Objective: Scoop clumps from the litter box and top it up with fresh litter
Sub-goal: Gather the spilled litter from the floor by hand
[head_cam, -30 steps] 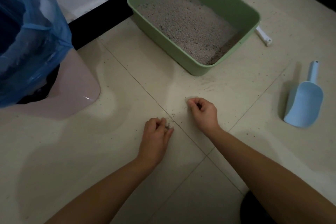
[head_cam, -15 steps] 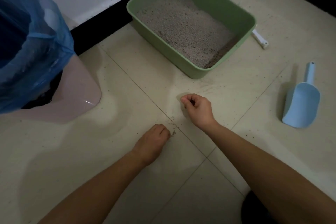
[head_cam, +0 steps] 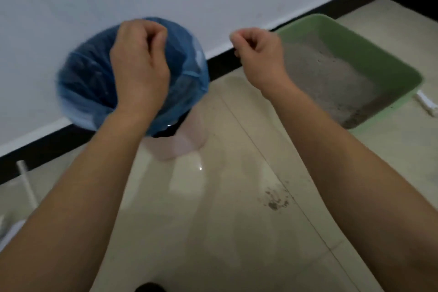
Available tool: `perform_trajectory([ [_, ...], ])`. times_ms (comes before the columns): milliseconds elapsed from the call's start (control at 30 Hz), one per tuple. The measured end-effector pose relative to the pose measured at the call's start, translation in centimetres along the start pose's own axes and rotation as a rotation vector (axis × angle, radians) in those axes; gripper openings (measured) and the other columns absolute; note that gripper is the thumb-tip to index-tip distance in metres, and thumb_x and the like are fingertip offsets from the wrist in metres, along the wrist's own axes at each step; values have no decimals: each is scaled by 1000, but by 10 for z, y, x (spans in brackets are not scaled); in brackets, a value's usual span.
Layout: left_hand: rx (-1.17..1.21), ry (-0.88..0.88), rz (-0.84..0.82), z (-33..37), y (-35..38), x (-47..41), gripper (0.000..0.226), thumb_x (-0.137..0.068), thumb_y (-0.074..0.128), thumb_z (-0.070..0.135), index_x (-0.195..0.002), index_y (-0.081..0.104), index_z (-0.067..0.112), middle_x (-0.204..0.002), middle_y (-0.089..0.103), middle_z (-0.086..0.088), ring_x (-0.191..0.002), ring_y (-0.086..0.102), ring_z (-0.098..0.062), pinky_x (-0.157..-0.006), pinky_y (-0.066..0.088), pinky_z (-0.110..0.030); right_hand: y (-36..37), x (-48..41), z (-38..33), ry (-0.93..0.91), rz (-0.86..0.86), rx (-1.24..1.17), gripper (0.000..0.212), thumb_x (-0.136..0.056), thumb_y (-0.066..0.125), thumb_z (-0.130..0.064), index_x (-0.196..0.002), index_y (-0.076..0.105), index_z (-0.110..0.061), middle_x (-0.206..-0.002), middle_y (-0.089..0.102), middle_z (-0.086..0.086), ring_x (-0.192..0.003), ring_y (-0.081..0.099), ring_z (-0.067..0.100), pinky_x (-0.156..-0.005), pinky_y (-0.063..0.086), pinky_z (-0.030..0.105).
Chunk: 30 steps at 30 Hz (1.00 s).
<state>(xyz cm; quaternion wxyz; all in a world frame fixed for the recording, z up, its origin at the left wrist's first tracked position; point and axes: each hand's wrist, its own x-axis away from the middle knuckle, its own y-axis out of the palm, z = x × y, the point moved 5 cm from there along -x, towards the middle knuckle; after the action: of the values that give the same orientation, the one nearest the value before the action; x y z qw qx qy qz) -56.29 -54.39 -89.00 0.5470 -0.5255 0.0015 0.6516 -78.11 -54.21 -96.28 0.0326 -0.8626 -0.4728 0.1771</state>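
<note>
Both hands lifted off the floor, heading for the bin.
Left hand [head_cam: 139, 66] is now over the blue-bagged bin [head_cam: 78, 83], far left; right hand [head_cam: 258, 54] hangs between bin and litter box [head_cam: 379, 50], far right. Both grips are pinched together, any grains inside too small to see. Spilled litter [head_cam: 275, 201] remains on the near floor, so cleanup probably isn't finished.

Two bare hands on bare forearms.
The left hand [head_cam: 139, 64] and right hand [head_cam: 259, 54] have plain, uncovered fingers and wrists. Behind them, the left forearm [head_cam: 78, 197] and right forearm [head_cam: 343, 173] are unclothed as far back as they show.
</note>
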Motion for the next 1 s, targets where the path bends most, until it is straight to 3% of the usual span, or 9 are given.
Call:
perform_trajectory([
  [133, -228, -213, -78, -66, -45, -20, 26, -93, 49, 13, -112, 66, 11, -113, 65, -12, -103, 60, -22, -89, 36, -12, 82, -5, -61, -240, -308, 213, 14, -88, 65, -13, -94, 76, -8, -88, 75, 0, -87, 68, 14, -87, 51, 28],
  [233, -330, -318, -287, -98, -53, -12, 36, -87, 60, 4, -120, 66, 14, -116, 68, -10, -106, 63, -26, -99, 44, -27, 117, 6, -79, -375, -558, 522, 29, -94, 61, -22, -118, 70, -8, -117, 70, 6, -110, 62, 20, -94, 42, 19],
  [367, -228, -424, -266, -107, -58, -1, 31, -85, 71, 22, -115, 69, 15, -97, 72, -2, -92, 67, -16, -96, 50, -33, 112, 3, -89, -318, -472, 376, 27, -97, 59, -31, -99, 77, -11, -96, 76, 4, -89, 67, 13, -83, 47, 19],
  [433, -212, -446, -263, -108, -54, 0, 32, -88, 64, 10, -120, 67, 12, -105, 71, -6, -94, 67, -15, -95, 48, -26, 107, 3, -87, -313, -509, 404, 20, -95, 63, -22, -110, 76, -16, -111, 73, -2, -100, 65, 7, -84, 41, 7],
  [533, -161, -470, -361, -104, -39, 2, 47, -86, 61, -2, -131, 59, 11, -121, 66, -8, -107, 64, -17, -94, 42, -20, 103, 12, -80, -374, -664, 483, 30, -94, 65, -22, -123, 69, -19, -133, 63, 0, -122, 56, 11, -101, 38, 13],
  [667, -176, -440, -349, -91, -23, 0, 40, -89, 67, 16, -129, 61, 14, -108, 71, -5, -104, 64, -15, -96, 45, -23, 82, 20, -77, -401, -549, 383, 27, -101, 52, -31, -101, 73, -14, -96, 72, 1, -90, 64, 12, -84, 48, 30],
  [767, -280, -362, -402, -81, -13, 0, 59, -86, 51, -6, -142, 48, 12, -151, 40, -14, -140, 36, -24, -114, 25, -26, 77, 19, -65, -426, -589, 588, 48, -97, 45, -3, -141, 53, -17, -136, 58, 7, -127, 51, 22, -107, 40, 31],
  [867, -212, -362, -322, -73, -12, -3, 46, -88, 55, 11, -133, 57, 14, -129, 62, -8, -119, 57, -21, -105, 42, -32, 66, 19, -57, -448, -559, 618, 42, -103, 40, -23, -143, 51, -22, -149, 46, 7, -138, 39, 25, -112, 35, 43],
  [1000, -100, -292, -162, -45, -1, -1, 37, -94, 51, 32, -123, 65, 14, -121, 66, -1, -112, 59, -13, -98, 40, -21, 21, 32, -29, -305, -451, 395, 47, -105, 36, -41, -103, 70, -9, -106, 69, 12, -99, 61, 21, -90, 46, 40],
])
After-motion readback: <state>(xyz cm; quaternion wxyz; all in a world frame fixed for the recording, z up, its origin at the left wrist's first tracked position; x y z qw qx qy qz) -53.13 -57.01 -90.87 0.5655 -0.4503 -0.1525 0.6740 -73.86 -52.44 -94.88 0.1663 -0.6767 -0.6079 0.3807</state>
